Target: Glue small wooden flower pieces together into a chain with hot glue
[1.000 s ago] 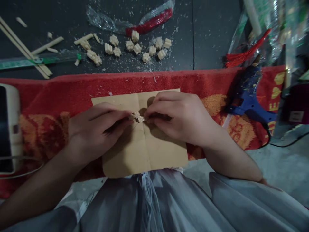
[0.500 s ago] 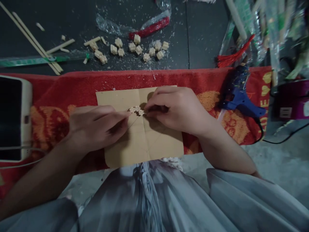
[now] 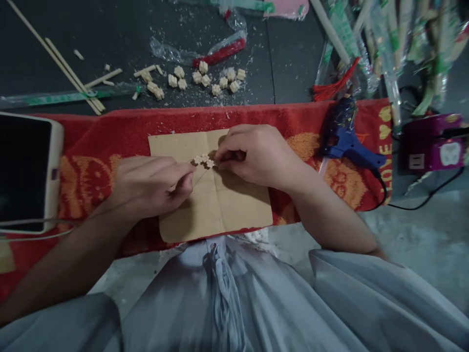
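A small cluster of pale flower-shaped wooden pieces (image 3: 205, 160) lies on the creased tan cardboard sheet (image 3: 190, 215), near its upper middle. My left hand (image 3: 156, 186) is closed in a pinch, thumb against forefinger, at the cluster's left end. Whatever sits between those fingertips is too small to make out. From the other side, my right hand (image 3: 258, 154) pinches at the right end of the cluster, its fingertips touching it and partly covering that edge. Thin drawn lines run across the sheet below the cluster.
Beneath the sheet is a red towel (image 3: 120, 122). A blue glue gun (image 3: 348, 137) rests on its right, a phone-like device (image 3: 27, 171) on its left. Several loose wooden pieces (image 3: 198, 77), thin sticks (image 3: 69, 71) and plastic-wrapped bundles (image 3: 384, 54) lie on the dark table.
The camera view has shifted slightly, so the table items appear displaced. My left fingertips have drawn back a little from the cluster; my right hand keeps its pinch at the right end.
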Available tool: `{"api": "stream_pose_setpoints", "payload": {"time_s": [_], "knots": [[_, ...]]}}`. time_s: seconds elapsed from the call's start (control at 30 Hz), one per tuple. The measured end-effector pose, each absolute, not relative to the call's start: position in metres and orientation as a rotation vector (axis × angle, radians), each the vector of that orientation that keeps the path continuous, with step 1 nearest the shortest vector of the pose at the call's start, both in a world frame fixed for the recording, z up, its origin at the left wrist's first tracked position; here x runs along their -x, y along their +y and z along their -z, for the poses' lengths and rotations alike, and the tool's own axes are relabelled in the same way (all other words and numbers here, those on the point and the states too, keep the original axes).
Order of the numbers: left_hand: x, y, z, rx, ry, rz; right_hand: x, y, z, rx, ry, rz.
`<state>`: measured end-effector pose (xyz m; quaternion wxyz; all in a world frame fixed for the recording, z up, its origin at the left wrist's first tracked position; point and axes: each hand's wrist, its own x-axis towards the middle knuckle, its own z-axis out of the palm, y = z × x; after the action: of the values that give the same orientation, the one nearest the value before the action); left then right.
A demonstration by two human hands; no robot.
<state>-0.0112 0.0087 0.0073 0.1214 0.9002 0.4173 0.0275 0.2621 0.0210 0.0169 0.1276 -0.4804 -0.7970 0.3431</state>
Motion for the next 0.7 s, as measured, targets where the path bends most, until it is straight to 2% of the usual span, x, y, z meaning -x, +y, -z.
{"api": "stream_pose_setpoints", "payload": {"time_s": [0.23,0.53,0.7], "knots": [[0.008,0.005,0.0,-2.704,0.95,-0.112,-0.261,0.024,-0.014,1.375,-2.352,-0.931],[0.003,0.003,0.006,-2.647,1.452,-0.33,-0.259,0.026,-0.015,1.433,-2.345,-0.941],[0.011,0.012,0.002,-2.565,1.579,-0.377,-0.26,0.028,-0.013,1.405,-2.331,-0.94]]}}
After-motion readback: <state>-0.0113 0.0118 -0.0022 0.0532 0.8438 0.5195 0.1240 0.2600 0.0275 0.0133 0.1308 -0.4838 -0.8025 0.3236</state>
